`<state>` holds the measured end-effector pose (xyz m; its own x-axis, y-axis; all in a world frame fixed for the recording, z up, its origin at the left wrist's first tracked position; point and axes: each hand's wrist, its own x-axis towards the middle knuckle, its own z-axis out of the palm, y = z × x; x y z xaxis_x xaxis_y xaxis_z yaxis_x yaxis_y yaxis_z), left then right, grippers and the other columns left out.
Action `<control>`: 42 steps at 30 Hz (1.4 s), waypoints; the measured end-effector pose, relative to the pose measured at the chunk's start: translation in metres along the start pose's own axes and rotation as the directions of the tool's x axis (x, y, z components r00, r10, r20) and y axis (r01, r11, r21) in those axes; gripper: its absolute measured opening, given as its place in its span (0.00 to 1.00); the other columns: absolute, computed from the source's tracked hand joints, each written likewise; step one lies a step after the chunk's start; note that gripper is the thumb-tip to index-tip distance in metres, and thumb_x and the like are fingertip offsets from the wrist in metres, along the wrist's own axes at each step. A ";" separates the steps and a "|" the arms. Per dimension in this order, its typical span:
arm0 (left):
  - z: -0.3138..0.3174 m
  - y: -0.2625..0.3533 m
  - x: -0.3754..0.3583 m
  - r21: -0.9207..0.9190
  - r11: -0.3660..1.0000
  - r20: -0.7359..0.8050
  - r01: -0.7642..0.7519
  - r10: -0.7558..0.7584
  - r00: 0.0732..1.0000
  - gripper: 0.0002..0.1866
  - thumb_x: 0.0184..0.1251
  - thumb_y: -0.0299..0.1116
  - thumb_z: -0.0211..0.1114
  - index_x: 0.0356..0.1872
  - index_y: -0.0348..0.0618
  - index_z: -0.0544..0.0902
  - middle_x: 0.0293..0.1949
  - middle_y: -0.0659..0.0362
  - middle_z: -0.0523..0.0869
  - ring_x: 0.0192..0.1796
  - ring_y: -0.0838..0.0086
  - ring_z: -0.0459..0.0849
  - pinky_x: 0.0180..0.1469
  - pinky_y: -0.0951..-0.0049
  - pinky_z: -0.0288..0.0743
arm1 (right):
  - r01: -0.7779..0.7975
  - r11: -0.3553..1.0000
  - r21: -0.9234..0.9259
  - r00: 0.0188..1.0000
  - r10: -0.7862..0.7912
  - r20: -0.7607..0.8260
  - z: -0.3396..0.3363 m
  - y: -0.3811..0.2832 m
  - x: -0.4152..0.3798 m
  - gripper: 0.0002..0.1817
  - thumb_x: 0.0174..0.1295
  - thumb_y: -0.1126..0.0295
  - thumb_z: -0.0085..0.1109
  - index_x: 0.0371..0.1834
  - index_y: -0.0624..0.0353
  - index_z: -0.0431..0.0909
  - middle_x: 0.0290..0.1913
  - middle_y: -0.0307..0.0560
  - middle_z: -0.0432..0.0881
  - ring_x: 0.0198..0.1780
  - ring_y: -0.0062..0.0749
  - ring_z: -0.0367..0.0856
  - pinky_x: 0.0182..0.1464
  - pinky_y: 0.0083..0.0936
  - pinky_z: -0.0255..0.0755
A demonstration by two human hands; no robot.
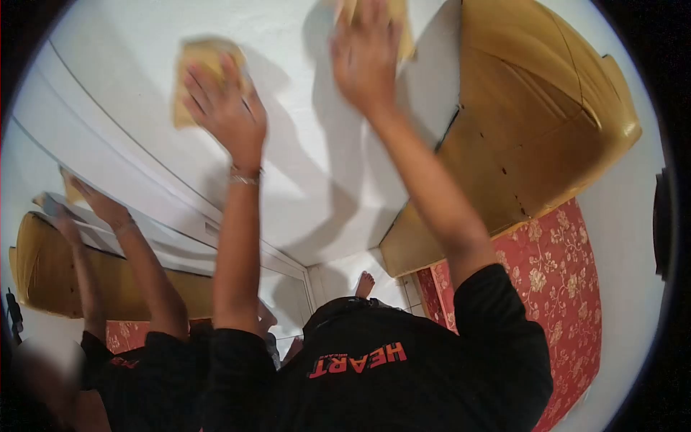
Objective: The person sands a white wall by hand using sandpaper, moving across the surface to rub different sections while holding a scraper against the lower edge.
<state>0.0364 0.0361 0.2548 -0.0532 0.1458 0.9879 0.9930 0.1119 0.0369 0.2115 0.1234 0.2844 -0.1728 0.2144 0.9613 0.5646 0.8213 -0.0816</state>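
Observation:
Flat against a yellow cloth (186, 108) on the white surface (295, 93) lies my left hand (230, 108), its fingers spread and not wrapped round the cloth. A thin bracelet circles that wrist. Higher up and to the right, my right hand (367, 61) rests on a second yellow cloth (400, 25) at the top edge of view. Its fingers are stretched out and slightly blurred. Both palms face the surface, so what lies under them is hidden.
A mustard padded headboard (533, 122) stands at the right, beside red floral fabric (558, 288). At the left, a mirror (93, 151) reflects the arms and black shirt. A bare foot (366, 284) shows on the tiled floor (338, 277) below.

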 end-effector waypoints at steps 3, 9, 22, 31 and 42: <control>0.016 0.010 -0.131 -0.001 1.000 0.237 0.014 -0.013 0.972 0.31 0.52 0.36 0.55 0.63 0.52 0.65 0.65 0.38 0.53 0.67 0.42 0.50 0.64 0.43 0.41 | -0.011 0.997 -0.078 0.974 0.029 0.225 0.033 -0.027 -0.138 0.33 0.47 0.66 0.54 0.62 0.44 0.64 0.65 0.53 0.59 0.67 0.50 0.54 0.63 0.56 0.44; -0.004 0.013 -0.244 -0.034 0.998 0.616 0.054 -0.022 0.788 0.29 0.49 0.34 0.58 0.58 0.49 0.69 0.59 0.38 0.62 0.62 0.43 0.58 0.62 0.40 0.44 | -0.036 0.997 -0.072 0.880 0.066 0.470 0.042 -0.018 -0.265 0.33 0.46 0.66 0.56 0.61 0.46 0.66 0.62 0.53 0.62 0.64 0.44 0.59 0.60 0.57 0.49; -0.003 0.007 -0.013 -0.016 0.994 0.045 0.107 -0.106 0.993 0.26 0.68 0.39 0.44 0.60 0.29 0.63 0.67 0.41 0.48 0.70 0.47 0.42 0.66 0.47 0.33 | -0.144 0.989 -0.011 0.968 0.139 -0.210 -0.027 0.031 -0.021 0.25 0.60 0.69 0.46 0.60 0.68 0.60 0.66 0.61 0.54 0.68 0.53 0.49 0.66 0.45 0.40; -0.027 0.017 -0.294 0.383 0.852 0.698 0.357 -0.520 0.492 0.36 0.64 0.33 0.50 0.64 0.26 0.41 0.67 0.38 0.39 0.71 0.50 0.36 0.67 0.49 0.31 | -0.863 0.499 0.083 0.503 0.863 0.048 0.023 0.043 -0.295 0.25 0.65 0.68 0.39 0.65 0.63 0.54 0.69 0.59 0.45 0.70 0.52 0.41 0.68 0.38 0.40; -0.027 -0.024 0.047 -0.016 0.994 -0.096 0.110 -0.111 0.989 0.29 0.69 0.45 0.41 0.55 0.23 0.66 0.67 0.40 0.48 0.70 0.50 0.42 0.67 0.49 0.35 | -0.182 0.979 0.087 0.916 0.201 -0.348 -0.039 0.020 0.017 0.22 0.59 0.71 0.48 0.57 0.67 0.66 0.64 0.65 0.56 0.66 0.58 0.53 0.65 0.43 0.48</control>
<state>0.0128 0.0135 0.3041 -0.1532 0.0371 0.9875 0.9827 0.1115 0.1482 0.2511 0.1230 0.3094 0.2363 0.1776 0.9553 0.5145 0.8111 -0.2781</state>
